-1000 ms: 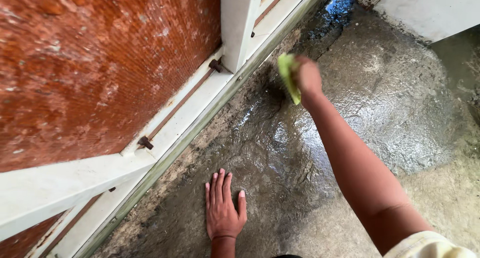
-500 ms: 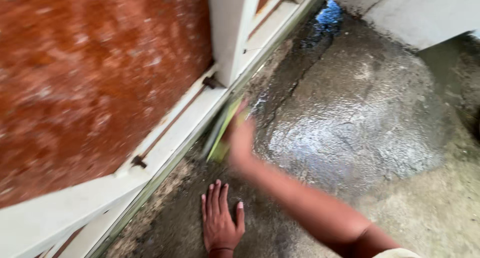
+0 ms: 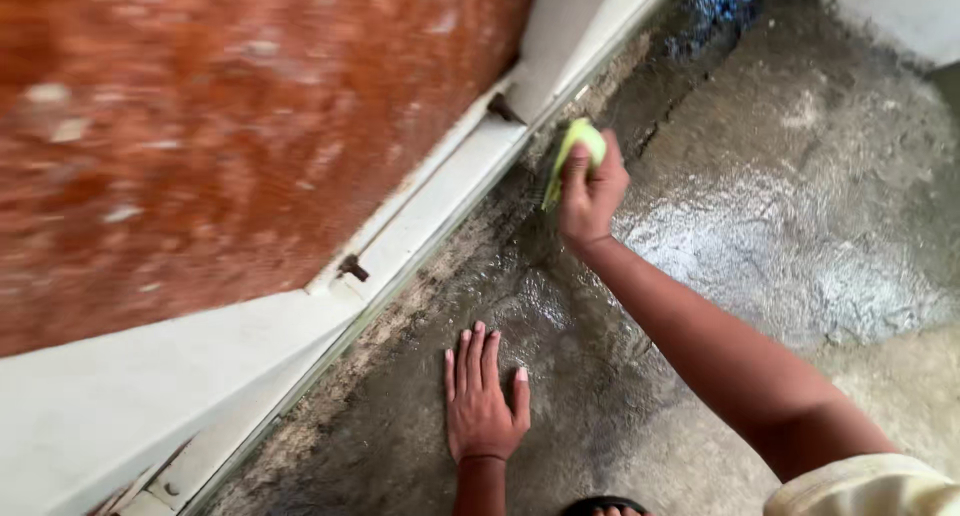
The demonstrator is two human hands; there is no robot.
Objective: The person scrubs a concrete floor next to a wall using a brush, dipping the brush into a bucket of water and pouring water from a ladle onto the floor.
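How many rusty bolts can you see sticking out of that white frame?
2: one rusty bolt midway along the white metal frame, another higher up near the green scrubbing brush. Blur may hide more.

No packages, no labels, no signs, no screens in view

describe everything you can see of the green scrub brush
The green scrub brush is a small, lime-coloured, plastic-looking hand brush, tilted on edge with dark bristles seeming to face the wet concrete floor. The right hand grips it from behind, fingers wrapped over its back. It sits against the grimy strip beside the white frame. Motion blur hides finer detail.
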